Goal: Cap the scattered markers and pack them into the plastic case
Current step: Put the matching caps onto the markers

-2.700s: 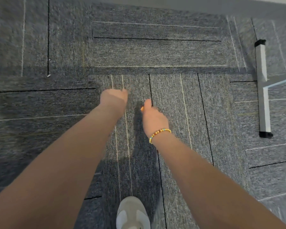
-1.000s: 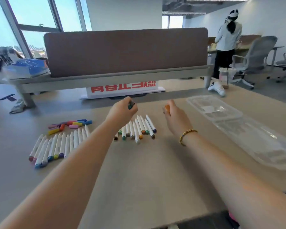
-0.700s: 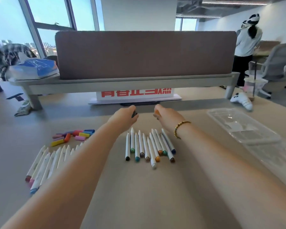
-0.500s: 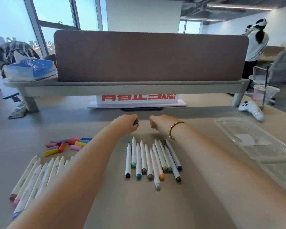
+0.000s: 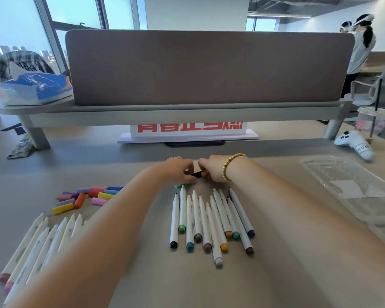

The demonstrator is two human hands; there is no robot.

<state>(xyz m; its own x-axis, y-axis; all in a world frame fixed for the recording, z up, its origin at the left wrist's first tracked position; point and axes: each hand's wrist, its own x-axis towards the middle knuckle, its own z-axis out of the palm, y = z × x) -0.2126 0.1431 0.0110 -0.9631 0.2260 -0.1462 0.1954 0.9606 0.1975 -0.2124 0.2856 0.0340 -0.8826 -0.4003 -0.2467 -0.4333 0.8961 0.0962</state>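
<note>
The white game controller (image 5: 355, 145) at far right has handwritten "Hom". The white board (image 5: 188, 131) under the shelf carries red characters, cut off and unreadable.

We're in an open-plan office. A brown fabric desk divider (image 5: 209, 67) stands across the far edge of the pale table (image 5: 187, 281), mounted on a grey raised shelf (image 5: 176, 114). Far left, floor-to-ceiling windows (image 5: 16, 21) look out on city towers. Far right, a person (image 5: 358, 50) stands by another workstation, with a grey mesh office chair (image 5: 380, 85) just beside them. Overhead there are exposed ceiling ducts (image 5: 309, 5). A lidded iced drink cup (image 5: 373, 121) and a white game controller (image 5: 353, 144) sit at the table's far right.
</note>
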